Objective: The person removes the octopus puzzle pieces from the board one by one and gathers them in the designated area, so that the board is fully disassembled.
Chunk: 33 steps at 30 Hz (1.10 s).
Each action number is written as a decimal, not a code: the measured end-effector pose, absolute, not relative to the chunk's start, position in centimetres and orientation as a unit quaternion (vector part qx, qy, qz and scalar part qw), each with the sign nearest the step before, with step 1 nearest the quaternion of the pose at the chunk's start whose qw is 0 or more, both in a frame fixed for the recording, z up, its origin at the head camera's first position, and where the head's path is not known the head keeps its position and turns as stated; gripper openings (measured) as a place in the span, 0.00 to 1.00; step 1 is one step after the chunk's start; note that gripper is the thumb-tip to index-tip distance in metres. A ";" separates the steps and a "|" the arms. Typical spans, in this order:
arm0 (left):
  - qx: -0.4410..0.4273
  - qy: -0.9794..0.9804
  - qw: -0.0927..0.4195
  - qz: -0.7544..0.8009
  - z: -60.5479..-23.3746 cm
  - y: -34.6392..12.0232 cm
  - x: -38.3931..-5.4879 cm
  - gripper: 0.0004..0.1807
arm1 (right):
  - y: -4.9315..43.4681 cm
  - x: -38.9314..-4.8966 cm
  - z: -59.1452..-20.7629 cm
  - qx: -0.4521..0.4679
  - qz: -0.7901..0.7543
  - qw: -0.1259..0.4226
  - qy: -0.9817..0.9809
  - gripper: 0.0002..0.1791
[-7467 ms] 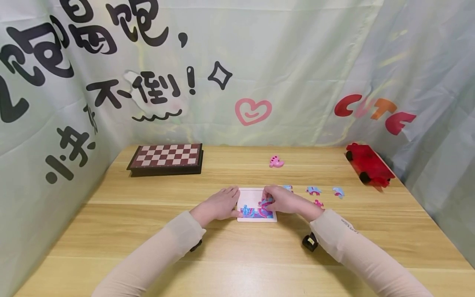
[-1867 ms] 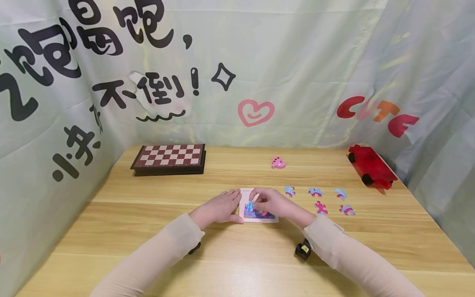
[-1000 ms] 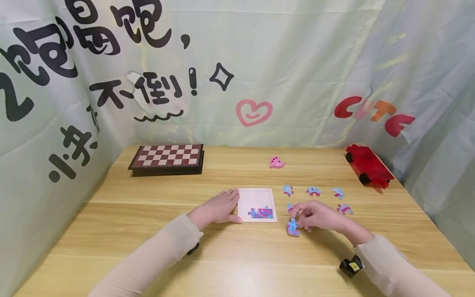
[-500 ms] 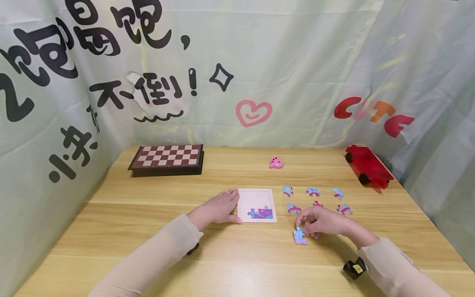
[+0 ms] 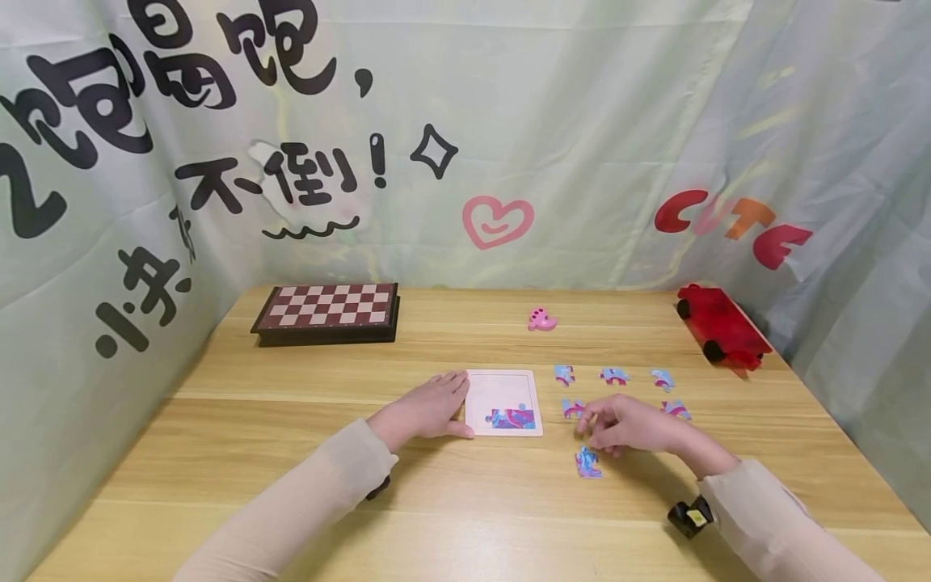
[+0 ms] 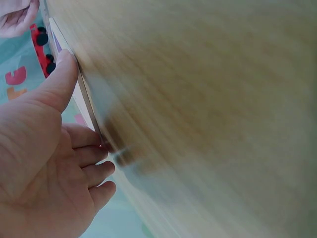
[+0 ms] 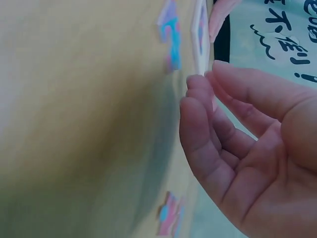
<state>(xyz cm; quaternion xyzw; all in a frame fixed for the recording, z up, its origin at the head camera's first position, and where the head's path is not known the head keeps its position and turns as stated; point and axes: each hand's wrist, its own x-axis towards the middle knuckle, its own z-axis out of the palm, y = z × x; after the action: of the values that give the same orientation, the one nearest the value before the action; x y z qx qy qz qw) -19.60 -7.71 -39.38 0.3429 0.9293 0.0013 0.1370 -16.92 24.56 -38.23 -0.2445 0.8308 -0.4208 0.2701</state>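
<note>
In the head view my left hand (image 5: 429, 408) holds the left side of a square white puzzle tray (image 5: 502, 388). The left wrist view has the thumb (image 6: 64, 74) on the tray's edge and the fingers straight. Joined blue-and-purple puzzle pieces (image 5: 512, 418) lie in the tray's lower right part. My right hand (image 5: 636, 427) hovers over the table with loosely bent fingers and nothing between them. Just below its fingertips, a loose blue-and-purple puzzle piece (image 5: 587, 462) lies flat; in the right wrist view this puzzle piece (image 7: 171, 37) sits apart from the hand.
Several loose puzzle pieces lie right of the tray, including a back-row piece (image 5: 614, 375) and one (image 5: 675, 410) beyond my right hand. A pink toy (image 5: 541, 318), a checkered board box (image 5: 327, 314) and a red toy car (image 5: 723, 326) stand farther back.
My right hand lifted the blue-and-purple puzzle piece out of the tray's left corner, carried it right, laid it on the table and let go. My left hand stayed at the tray.
</note>
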 end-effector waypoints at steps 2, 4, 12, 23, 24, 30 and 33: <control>0.343 0.929 0.138 -0.001 -39.4 -7.7 -19.6 0.46 | 24.1 -17.2 -38.0 -0.248 -0.418 0.258 0.835 0.08; 0.343 0.929 0.139 -0.001 -39.4 -7.7 -19.6 0.46 | 23.5 -17.6 -37.7 -0.252 -0.418 0.249 0.836 0.08; 0.338 0.931 0.141 0.002 -39.4 -7.7 -19.6 0.47 | 20.3 -19.1 -37.3 -0.265 -0.420 0.218 0.840 0.10; 0.335 0.931 0.141 -0.002 -39.4 -7.6 -19.6 0.47 | 16.3 -20.2 -38.4 -0.283 -0.395 0.194 0.853 0.09; 0.335 0.931 0.141 -0.003 -39.3 -7.6 -19.6 0.47 | 16.1 -20.3 -38.5 -0.286 -0.389 0.190 0.855 0.09; 0.337 0.931 0.139 -0.001 -39.3 -7.6 -19.6 0.47 | 15.3 -20.4 -39.1 -0.300 -0.356 0.169 0.869 0.07; 0.335 0.932 0.139 -0.001 -39.3 -7.6 -19.7 0.47 | 15.0 -20.4 -39.2 -0.297 -0.342 0.165 0.876 0.07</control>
<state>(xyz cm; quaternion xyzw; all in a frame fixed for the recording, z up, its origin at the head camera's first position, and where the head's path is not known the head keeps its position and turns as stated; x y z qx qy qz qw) -19.68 -7.60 -39.32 0.3353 0.9318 -0.0009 0.1387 -20.37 15.02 -39.21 -0.2974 0.8759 -0.3421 0.1655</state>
